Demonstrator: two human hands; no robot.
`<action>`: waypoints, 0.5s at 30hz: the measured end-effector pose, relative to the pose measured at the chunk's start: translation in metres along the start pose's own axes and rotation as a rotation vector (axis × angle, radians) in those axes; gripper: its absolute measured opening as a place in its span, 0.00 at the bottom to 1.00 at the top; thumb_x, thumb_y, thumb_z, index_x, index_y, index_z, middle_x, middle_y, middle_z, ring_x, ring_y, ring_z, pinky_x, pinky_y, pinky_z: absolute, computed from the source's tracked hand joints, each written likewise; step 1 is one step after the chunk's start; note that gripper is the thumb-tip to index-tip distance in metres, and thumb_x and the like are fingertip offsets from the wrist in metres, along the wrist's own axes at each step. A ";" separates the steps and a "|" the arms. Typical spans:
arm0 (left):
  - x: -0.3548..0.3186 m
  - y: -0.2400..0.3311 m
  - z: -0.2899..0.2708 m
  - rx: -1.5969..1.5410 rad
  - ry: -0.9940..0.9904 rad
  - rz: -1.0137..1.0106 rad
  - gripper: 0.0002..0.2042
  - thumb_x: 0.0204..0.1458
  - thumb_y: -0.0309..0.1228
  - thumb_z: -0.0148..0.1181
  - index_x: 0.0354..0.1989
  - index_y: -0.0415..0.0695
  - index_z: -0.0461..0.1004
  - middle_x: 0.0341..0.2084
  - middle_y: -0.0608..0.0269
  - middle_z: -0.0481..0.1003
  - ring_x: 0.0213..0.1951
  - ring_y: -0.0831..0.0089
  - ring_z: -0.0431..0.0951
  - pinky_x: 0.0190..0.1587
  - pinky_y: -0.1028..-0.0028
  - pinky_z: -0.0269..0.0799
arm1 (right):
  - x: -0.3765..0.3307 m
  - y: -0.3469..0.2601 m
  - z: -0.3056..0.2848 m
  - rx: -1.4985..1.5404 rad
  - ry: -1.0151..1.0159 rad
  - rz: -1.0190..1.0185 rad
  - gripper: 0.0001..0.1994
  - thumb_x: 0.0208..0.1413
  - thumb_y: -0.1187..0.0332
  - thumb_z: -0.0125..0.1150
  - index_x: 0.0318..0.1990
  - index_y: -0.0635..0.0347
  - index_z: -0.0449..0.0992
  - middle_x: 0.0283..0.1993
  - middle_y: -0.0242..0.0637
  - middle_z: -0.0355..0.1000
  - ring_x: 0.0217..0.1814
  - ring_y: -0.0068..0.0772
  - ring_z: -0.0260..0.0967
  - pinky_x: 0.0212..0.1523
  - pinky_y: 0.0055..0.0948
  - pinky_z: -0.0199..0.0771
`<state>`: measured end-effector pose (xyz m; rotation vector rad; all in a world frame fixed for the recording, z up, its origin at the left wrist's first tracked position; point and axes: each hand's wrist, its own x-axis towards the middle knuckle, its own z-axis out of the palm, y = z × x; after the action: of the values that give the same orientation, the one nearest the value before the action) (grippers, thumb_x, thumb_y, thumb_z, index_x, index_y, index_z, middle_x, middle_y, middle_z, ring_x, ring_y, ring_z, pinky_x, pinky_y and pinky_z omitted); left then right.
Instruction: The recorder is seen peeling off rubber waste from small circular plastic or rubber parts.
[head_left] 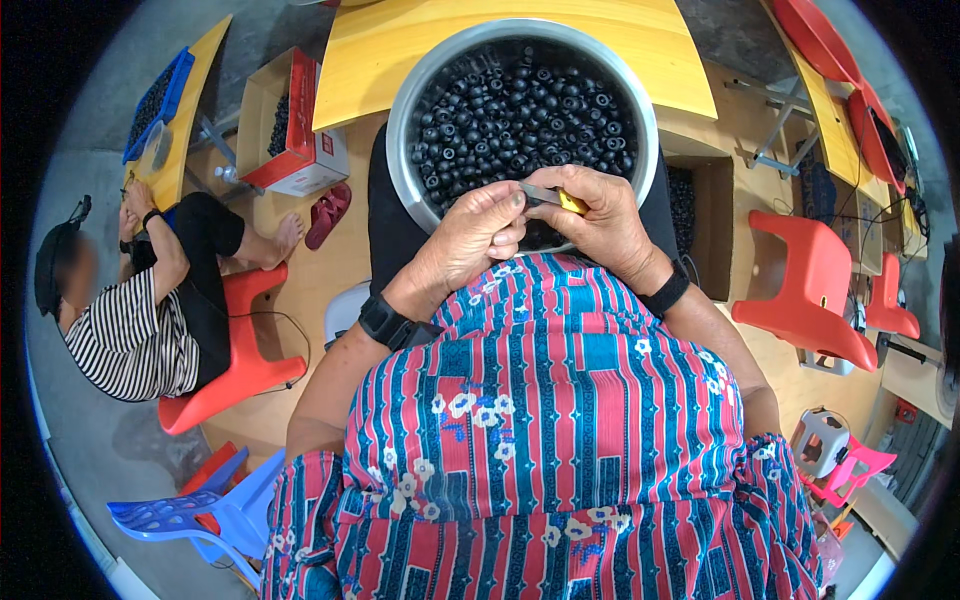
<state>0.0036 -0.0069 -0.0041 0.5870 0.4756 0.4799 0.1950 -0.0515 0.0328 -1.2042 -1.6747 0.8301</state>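
Observation:
A wide metal basin (400, 140) rests in front of my lap, filled with many small black ring-shaped parts (530, 120). Over its near rim my two hands meet. My right hand (605, 215) is closed around a small knife with a yellow handle (571, 203), and its short metal blade (541, 192) points toward the left hand. The fingers of my left hand (470, 235) are pinched together at the blade's tip. Whatever they hold is hidden by the fingers.
A yellow table (365, 60) stands beyond the basin. Cardboard boxes (705, 220) flank it, and red plastic stools (800, 285) stand to the right. At left, another person (140, 320) sits on a red chair beside a table with a blue tray (160, 105).

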 end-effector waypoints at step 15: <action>-0.001 0.001 0.006 -0.062 -0.023 0.020 0.10 0.64 0.36 0.50 0.46 0.43 0.68 0.27 0.73 0.64 0.23 0.88 0.59 0.23 0.88 0.57 | -0.001 0.004 0.000 0.006 0.052 0.043 0.13 0.49 0.72 0.67 0.42 0.64 0.77 0.38 0.42 0.77 0.40 0.31 0.76 0.43 0.26 0.73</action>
<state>0.0061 -0.0090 0.0007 0.5381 0.4314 0.5048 0.1963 -0.0511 0.0288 -1.2512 -1.6081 0.8223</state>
